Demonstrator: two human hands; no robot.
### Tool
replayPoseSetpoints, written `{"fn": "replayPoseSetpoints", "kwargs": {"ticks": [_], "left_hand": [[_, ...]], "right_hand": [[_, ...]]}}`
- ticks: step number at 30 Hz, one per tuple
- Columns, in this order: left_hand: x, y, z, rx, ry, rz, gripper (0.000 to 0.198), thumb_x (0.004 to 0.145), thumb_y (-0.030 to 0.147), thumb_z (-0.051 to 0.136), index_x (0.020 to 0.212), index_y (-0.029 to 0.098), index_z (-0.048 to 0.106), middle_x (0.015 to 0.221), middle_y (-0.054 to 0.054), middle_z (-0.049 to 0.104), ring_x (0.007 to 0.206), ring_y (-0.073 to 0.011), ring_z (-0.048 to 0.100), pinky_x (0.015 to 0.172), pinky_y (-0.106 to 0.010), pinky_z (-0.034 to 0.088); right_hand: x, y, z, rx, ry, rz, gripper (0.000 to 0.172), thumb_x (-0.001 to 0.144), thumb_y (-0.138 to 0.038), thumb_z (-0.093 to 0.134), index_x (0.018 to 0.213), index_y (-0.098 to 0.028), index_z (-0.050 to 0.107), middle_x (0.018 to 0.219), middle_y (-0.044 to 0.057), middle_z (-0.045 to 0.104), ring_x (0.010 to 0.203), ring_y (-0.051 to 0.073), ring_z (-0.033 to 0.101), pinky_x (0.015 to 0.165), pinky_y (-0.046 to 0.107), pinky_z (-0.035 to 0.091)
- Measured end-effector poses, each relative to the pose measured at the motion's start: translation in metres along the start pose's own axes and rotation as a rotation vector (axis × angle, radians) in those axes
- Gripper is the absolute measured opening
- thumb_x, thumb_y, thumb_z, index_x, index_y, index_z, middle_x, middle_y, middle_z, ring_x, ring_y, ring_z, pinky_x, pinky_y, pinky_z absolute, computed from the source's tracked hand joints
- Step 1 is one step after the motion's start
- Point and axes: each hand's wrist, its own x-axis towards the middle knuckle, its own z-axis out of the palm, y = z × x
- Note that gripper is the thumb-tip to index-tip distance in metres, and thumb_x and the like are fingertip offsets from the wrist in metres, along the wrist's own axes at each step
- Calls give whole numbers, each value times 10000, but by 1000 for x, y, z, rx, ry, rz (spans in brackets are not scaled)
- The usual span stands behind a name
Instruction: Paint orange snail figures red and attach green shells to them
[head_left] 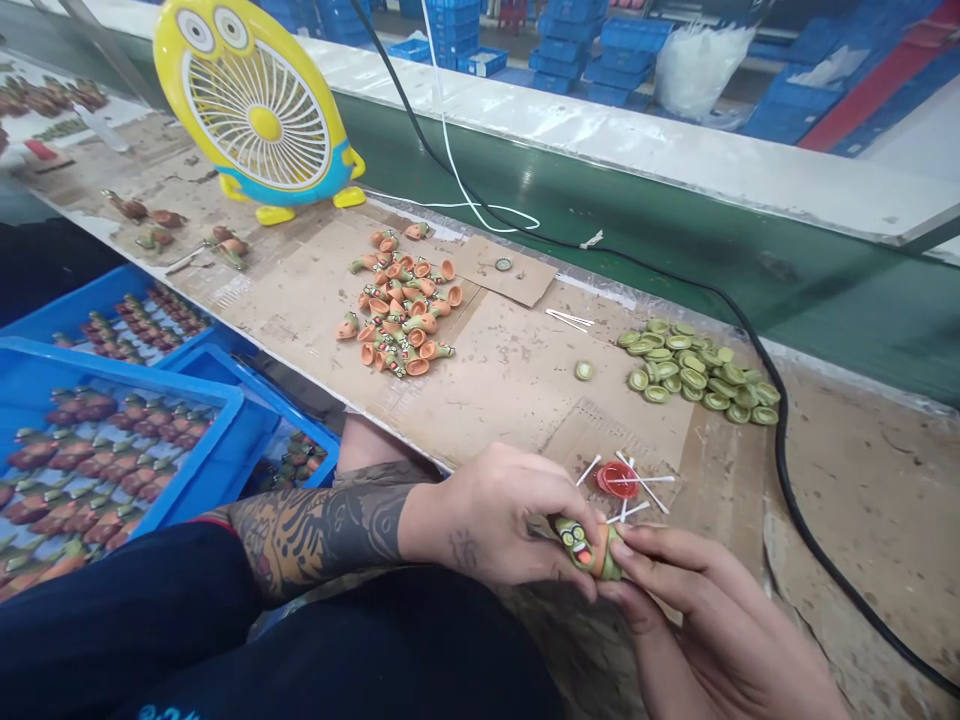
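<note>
A small green-and-orange figurine with round eyes (589, 550) is held between both hands, low in the view. My left hand (499, 520), on a tattooed forearm, grips it from above. My right hand (697, 610) pinches it from below and the right. Just beyond the hands, a red dish (618, 479) lies among several thin white sticks on cardboard. Farther off lie a heap of orange-and-green figurine pieces (397, 305) and a cluster of round green caps (694, 370). A single green cap (584, 371) sits apart from that cluster.
Blue crates (120, 372) holding rows of figurines stand at the left, below the bench edge. A yellow cartoon fan (259, 110) stands at the back of the bench. A black cable (780, 440) runs along the right side. Beyond the bench are a green-sided conveyor (600, 210) and stacked blue crates (622, 50).
</note>
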Motion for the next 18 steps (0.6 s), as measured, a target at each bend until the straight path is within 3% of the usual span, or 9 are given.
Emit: {"fn": "replayPoseSetpoints", "kwargs": {"ticks": [3,5,9,11,18], "left_hand": [[-1,-3,3,-148,16,-122,390,671,438,990,874,163,801,859,-105,830,798,-210,799,769,-262,617],[-2,-5,8,-251,92,-210,486,612,483,1007,881,142,789,892,-116,828,798,-209,795,757,-271,622],[-4,-5,13,-247,254,-217,508,577,467,1026,876,142,774,990,-132,832,914,-230,797,869,-320,624],[-4,-4,12,-230,246,-177,471,616,437,1017,895,143,778,998,-131,836,929,-226,797,884,-315,619],[-4,-4,9,-146,122,-147,437,686,457,977,943,145,811,939,-122,828,858,-207,788,801,-266,606]], "right_hand": [[-1,-3,0,50,18,81,142,966,-153,699,1081,-234,718,1120,60,693,966,135,751,828,198,618],[-5,1,1,22,37,107,166,962,-182,709,1114,-242,733,1155,64,712,983,162,764,830,220,631],[-16,18,5,-108,165,-16,276,909,-198,757,1169,-289,776,1161,45,764,880,220,795,733,279,670],[-21,23,6,-108,212,-26,274,902,-195,766,1156,-297,788,1161,36,772,831,214,796,684,265,666],[-18,6,4,-1,115,174,265,954,-252,727,1219,-260,745,1251,62,751,1000,221,785,880,285,645]]}}
